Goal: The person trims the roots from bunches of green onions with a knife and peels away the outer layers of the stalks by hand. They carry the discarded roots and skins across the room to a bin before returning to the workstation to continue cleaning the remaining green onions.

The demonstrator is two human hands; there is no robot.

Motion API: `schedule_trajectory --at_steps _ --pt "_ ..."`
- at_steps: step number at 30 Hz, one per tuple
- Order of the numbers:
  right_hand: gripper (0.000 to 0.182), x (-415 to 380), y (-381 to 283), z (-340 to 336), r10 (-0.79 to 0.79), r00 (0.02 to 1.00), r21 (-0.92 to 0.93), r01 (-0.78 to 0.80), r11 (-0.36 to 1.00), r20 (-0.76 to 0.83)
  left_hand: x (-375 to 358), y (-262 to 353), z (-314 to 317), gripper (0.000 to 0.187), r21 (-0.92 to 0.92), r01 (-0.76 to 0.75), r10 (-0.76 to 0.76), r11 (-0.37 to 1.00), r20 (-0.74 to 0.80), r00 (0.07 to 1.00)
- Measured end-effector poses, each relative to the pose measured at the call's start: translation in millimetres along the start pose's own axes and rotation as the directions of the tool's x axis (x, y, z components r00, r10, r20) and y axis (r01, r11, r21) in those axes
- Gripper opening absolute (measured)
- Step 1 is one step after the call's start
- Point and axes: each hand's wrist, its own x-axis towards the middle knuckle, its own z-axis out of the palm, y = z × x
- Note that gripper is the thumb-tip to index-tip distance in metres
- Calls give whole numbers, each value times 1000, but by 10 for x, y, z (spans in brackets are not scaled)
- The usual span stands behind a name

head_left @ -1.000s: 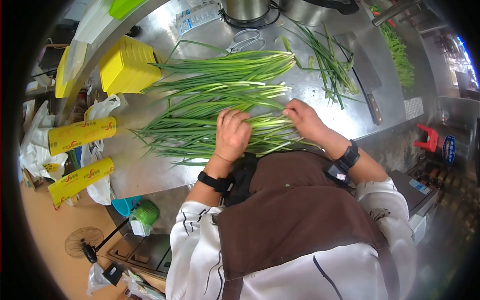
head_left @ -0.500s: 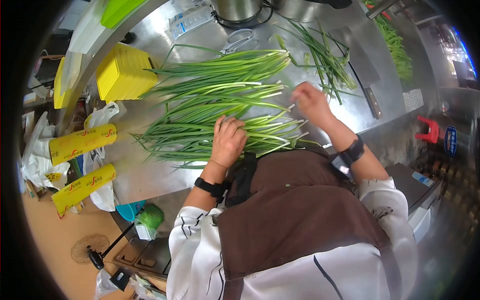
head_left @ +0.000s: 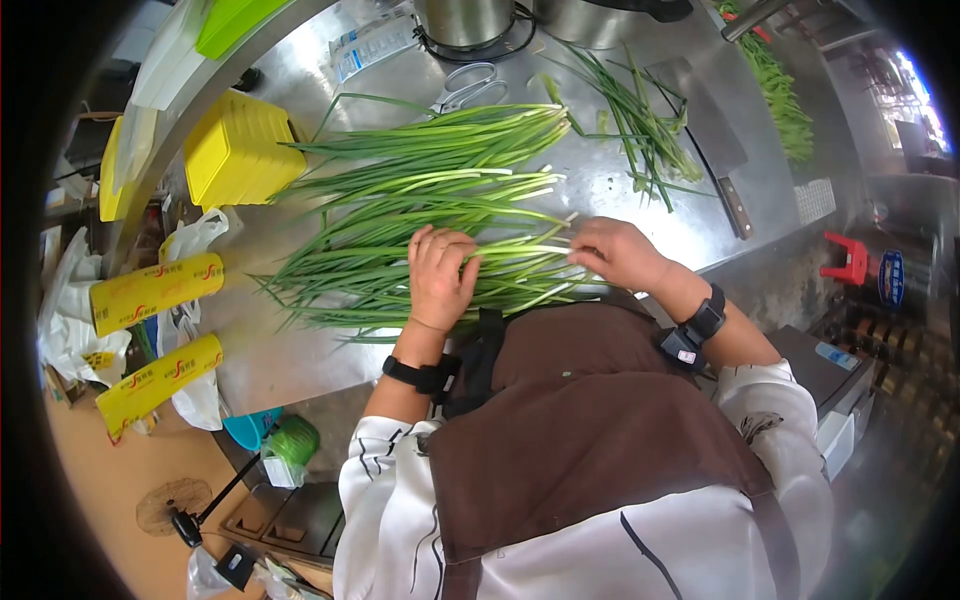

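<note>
Long green scallions with white root ends lie in loose bunches across the metal table, their white ends pointing right. My left hand is over the nearest bunch, fingers curled around some stalks with the thumb below. At the white ends of that same bunch, my right hand has its thumb and fingers pinched on a stalk tip. A heap of loose green trimmings lies farther back on the right. Beside it rests a cleaver with a wooden handle.
White-handled scissors and a blue-and-white packet lie near metal pots at the back. Stacked yellow containers stand left, above two yellow printed rolls at the table's left edge. A red stool is at the right.
My right hand has come down and left from above the table to the white ends of the near bunch. My left hand stays on the scallions, its thumb now more visible.
</note>
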Motion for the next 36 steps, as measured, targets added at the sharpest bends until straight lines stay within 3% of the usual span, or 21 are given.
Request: schedule_trajectory --at_steps 4,6,8,9,12,14,15,18,24,29,36 --pt "14 -68 87 -7 -28 998 34 30 999 -49 -64 -21 -3 21 8 -9 8 1000 38 999" --pt "13 -106 256 -127 -80 981 -109 61 992 -178 -174 -89 -38 20 37 20 -22 999 46 999" --pt "13 -111 351 -349 52 952 -124 -93 988 -301 -202 -99 -72 21 50 29 -33 998 72 997" --pt "14 -105 418 -421 145 954 -200 -201 959 -264 -204 -65 -99 22 47 28 -33 998 99 995" --pt "15 90 242 -363 -142 874 -512 -135 848 -464 -188 17 -104 21 4 37 -37 999 142 989" --pt "15 215 124 -167 -264 856 -469 28 883 -445 -186 10 -122 20 -17 43 -40 999 160 986" --pt "13 252 5 -55 -199 908 -363 56 930 -370 -199 0 -122 19 -21 43 -39 999 174 984" --pt "15 375 -81 204 -107 966 -375 11 927 -237 -156 -18 -84 18 16 27 -28 1000 96 995" --pt "14 642 146 437 -175 979 -445 111 889 -106 170 41 23 21 99 -49 49 994 0 999" --pt "12 559 -200 203 -27 999 21 28 999 -42 301 156 64 21 131 -90 87 987 26 996" --pt "12 377 -128 320 -31 997 442 57 895 -66 199 43 110 15 111 -112 101 987 101 990"
